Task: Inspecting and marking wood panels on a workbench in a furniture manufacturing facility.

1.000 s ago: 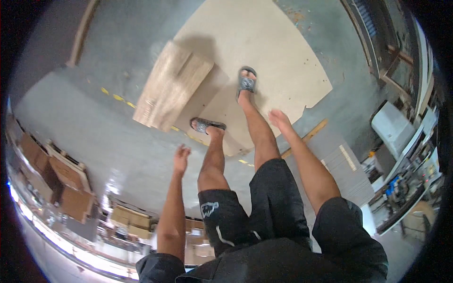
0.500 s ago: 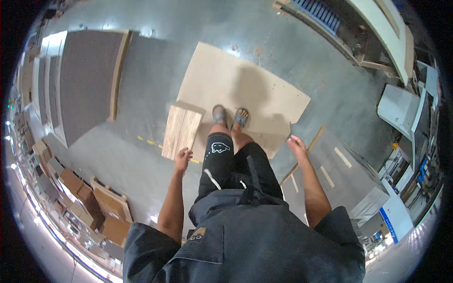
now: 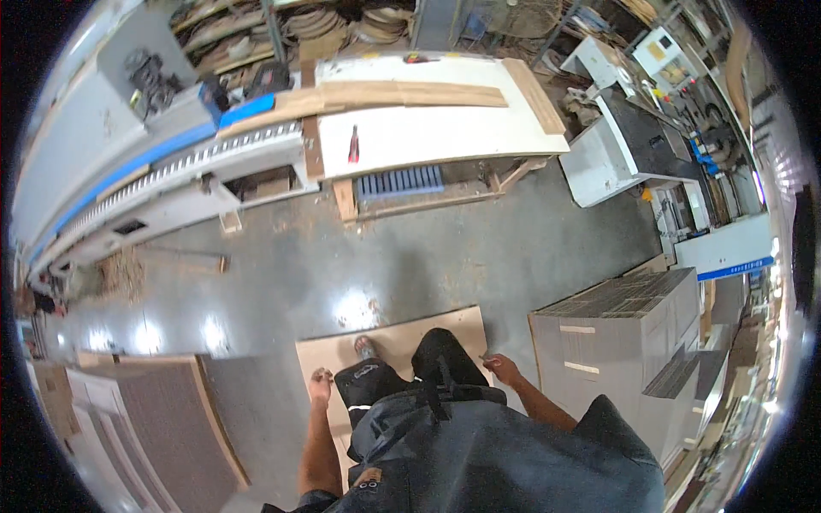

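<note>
My left hand (image 3: 321,385) hangs beside my left thigh with nothing in it, its fingers loosely bent and apart. To the right of my other leg, my right hand (image 3: 503,368) is also empty, with its fingers partly stretched. Neither hand touches anything. Under my feet a flat tan board (image 3: 466,323) lies on the grey floor, partly covered by my legs and shirt. Ahead is a white-topped workbench (image 3: 410,128) that carries long wood strips (image 3: 410,94) and a small red and black tool (image 3: 354,145).
Wrapped grey stacks (image 3: 607,333) stand close on my right. A dark flat-topped stack (image 3: 162,419) is at the lower left. A long white machine with a blue edge (image 3: 162,141) adjoins the bench, and a white cabinet (image 3: 599,158) stands at the far right.
My view has tipped up and turned, bringing the workbench into sight. My legs have shifted as in a step. The light wooden boards near my left hand have mostly left view.
</note>
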